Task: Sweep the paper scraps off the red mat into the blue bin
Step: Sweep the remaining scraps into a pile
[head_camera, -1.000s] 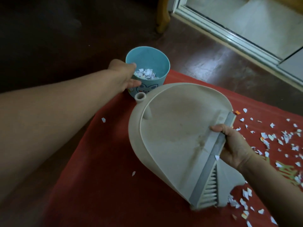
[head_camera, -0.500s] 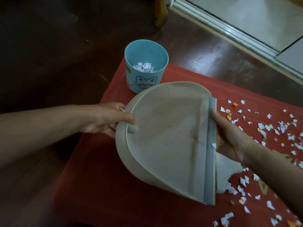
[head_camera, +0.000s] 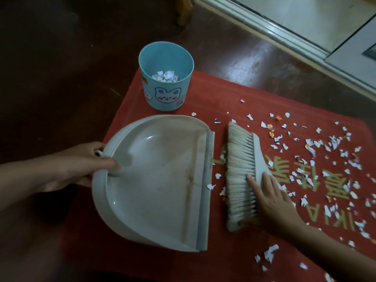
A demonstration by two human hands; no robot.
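A beige dustpan [head_camera: 158, 180] lies flat on the red mat [head_camera: 203, 94], its grey lip facing right. My left hand [head_camera: 81, 165] grips the short handle at its left rim. A beige hand brush [head_camera: 241, 174] stands just right of the lip, bristles toward the pan. My right hand [head_camera: 272, 202] holds the brush by its back, fingers laid over it. White paper scraps [head_camera: 317, 157] are scattered over the right half of the mat, a few between brush and pan. The blue bin [head_camera: 165, 76] with a rabbit picture stands at the mat's far left corner, scraps inside.
Dark brown floor [head_camera: 61, 68] surrounds the mat. A pale door threshold [head_camera: 284, 37] runs along the upper right. A wooden furniture leg [head_camera: 183, 11] stands at the top centre. Yellow lettering [head_camera: 333, 184] is printed on the mat under the scraps.
The dustpan came down from a tilted pose beside the bin and now lies flat on the mat. My left hand went from the bin to the pan's handle. My right hand shifted from the pan's lip to the brush.
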